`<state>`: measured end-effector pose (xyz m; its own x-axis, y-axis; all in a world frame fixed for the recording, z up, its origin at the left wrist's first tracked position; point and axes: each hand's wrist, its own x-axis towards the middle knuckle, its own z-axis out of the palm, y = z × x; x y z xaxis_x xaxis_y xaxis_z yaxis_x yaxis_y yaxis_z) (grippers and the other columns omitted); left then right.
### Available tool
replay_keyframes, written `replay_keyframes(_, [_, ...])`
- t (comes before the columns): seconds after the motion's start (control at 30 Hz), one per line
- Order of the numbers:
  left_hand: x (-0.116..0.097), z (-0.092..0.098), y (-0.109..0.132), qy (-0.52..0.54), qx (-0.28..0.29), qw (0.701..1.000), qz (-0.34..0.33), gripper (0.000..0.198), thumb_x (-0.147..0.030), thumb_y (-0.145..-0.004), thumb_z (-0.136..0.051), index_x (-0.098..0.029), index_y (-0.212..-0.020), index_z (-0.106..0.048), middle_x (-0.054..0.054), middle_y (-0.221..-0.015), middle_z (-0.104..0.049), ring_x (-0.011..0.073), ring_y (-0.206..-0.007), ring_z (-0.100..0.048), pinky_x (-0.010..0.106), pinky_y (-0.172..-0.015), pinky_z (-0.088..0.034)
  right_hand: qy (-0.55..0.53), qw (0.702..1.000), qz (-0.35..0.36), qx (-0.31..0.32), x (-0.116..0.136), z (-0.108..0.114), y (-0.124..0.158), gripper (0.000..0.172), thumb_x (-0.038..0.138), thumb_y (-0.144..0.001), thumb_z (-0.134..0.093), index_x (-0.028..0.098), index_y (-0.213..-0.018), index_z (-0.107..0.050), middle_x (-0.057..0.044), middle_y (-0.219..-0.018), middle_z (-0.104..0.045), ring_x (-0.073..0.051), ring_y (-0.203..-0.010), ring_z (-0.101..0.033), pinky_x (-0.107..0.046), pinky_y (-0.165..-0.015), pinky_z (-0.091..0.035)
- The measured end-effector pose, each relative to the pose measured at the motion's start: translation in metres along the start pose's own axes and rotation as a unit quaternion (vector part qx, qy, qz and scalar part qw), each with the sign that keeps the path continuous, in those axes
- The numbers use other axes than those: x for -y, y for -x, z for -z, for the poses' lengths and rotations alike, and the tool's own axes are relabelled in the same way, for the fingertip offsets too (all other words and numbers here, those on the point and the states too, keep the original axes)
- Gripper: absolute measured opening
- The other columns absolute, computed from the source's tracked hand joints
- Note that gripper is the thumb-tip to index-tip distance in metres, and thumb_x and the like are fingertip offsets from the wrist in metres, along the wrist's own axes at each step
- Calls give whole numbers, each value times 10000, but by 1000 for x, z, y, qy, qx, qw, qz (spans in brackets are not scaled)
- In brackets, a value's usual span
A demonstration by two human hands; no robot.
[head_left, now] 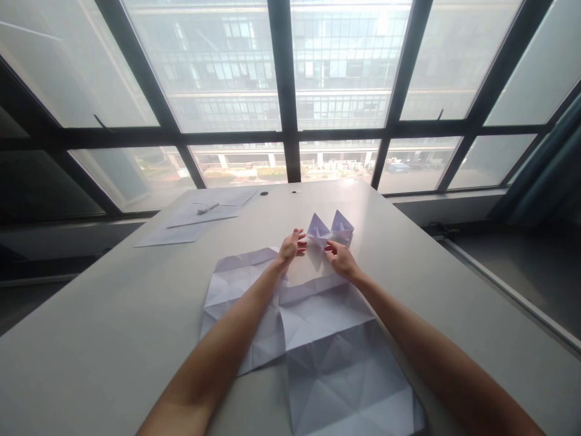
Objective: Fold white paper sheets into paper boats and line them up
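Observation:
Two folded white paper boats, the left boat and the right boat, stand side by side on the table, each with a pointed peak. My left hand is beside the left boat, fingers apart and holding nothing. My right hand is in front of the boats with loosely bent fingers; its fingertips are at the left boat's near edge, and whether they touch it I cannot tell. Under my forearms lie creased sheets of white paper: one at left and an overlapping one at right.
On the white table, several flat paper sheets lie at the far left with a small white pen-like item on top. A dark round spot marks the far edge. Large framed windows rise behind; a curtain hangs at right.

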<state>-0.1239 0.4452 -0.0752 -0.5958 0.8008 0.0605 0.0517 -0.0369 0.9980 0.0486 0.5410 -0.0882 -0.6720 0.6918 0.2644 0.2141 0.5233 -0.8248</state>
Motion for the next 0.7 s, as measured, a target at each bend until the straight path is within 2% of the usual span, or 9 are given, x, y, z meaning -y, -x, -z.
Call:
replay_keyframes(0.13, [3, 4, 2, 4, -56, 998, -42, 526, -568, -976, -374, -154, -1233, -571, 172, -1307, -588, 199, -855, -671, 262, -590, -541, 0, 999, -11, -34, 4, 5, 4, 354, 211, -930, -446, 144, -1218, -641, -98, -1037, -720, -210, -915, -668, -326, -851, -513])
replay_keyframes(0.23, [4, 13, 12, 3, -100, 992, -79, 488, -544, -964, -375, -157, -1186, -572, 152, -1219, -614, 182, -839, -652, 248, -588, -525, 24, 997, 9, -78, 18, 13, 15, 335, 209, -947, -418, 145, -1190, -640, -114, -1095, -689, -226, -993, -630, -364, -925, -476])
replay_keyframes(0.3, [3, 22, 23, 2, -120, 988, -94, 467, -536, -953, -382, -160, -1151, -576, 137, -1150, -631, 171, -800, -642, 241, -570, -508, 67, 989, 99, -85, 36, 17, 29, 278, 165, -926, -452, 164, -1089, -677, -102, -1070, -678, -233, -1046, -592, -376, -972, -441])
replay_keyframes(0.37, [0, 32, 39, -3, -130, 986, -104, 445, -524, -946, -388, -163, -1114, -586, 122, -1087, -644, 163, -764, -634, 236, -551, -493, 80, 979, 186, -17, 58, 17, 47, 239, 142, -913, -492, 188, -1030, -695, -85, -1023, -675, -226, -1024, -584, -370, -948, -447])
replay_keyframes(0.43, [-3, 43, 61, -12, -133, 985, -108, 425, -512, -938, -406, -162, -1067, -607, 111, -1045, -651, 162, -748, -629, 235, -539, -485, 94, 963, 244, 70, 77, 15, 66, 220, 127, -902, -532, 209, -1007, -706, -74, -1012, -678, -221, -1003, -584, -374, -929, -450])
replay_keyframes(0.5, [-5, 55, 89, -23, -133, 985, -107, 417, -514, -925, -435, -156, -1019, -627, 107, -1009, -658, 163, -732, -628, 237, -530, -481, 109, 947, 271, 130, 89, 12, 82, 214, 114, -905, -542, 219, -964, -719, -66, -1018, -681, -209, -995, -584, -359, -907, -454])
replay_keyframes(0.57, [-4, 68, 122, -32, -140, 985, -97, 422, -520, -923, -439, -153, -989, -636, 98, -964, -662, 168, -732, -636, 238, -534, -480, 113, 943, 276, 147, 92, 10, 92, 242, 92, -914, -521, 217, -949, -725, -62, -1012, -685, -197, -982, -587, -340, -888, -457])
replay_keyframes(0.7, [-7, 100, 183, -65, -163, 983, -57, 427, -529, -917, -433, -156, -939, -639, 84, -886, -671, 185, -745, -648, 257, -560, -489, 89, 959, 245, 107, 79, 15, 92, 274, 56, -902, -502, 204, -950, -728, -63, -992, -693, -195, -982, -593, -328, -886, -456])
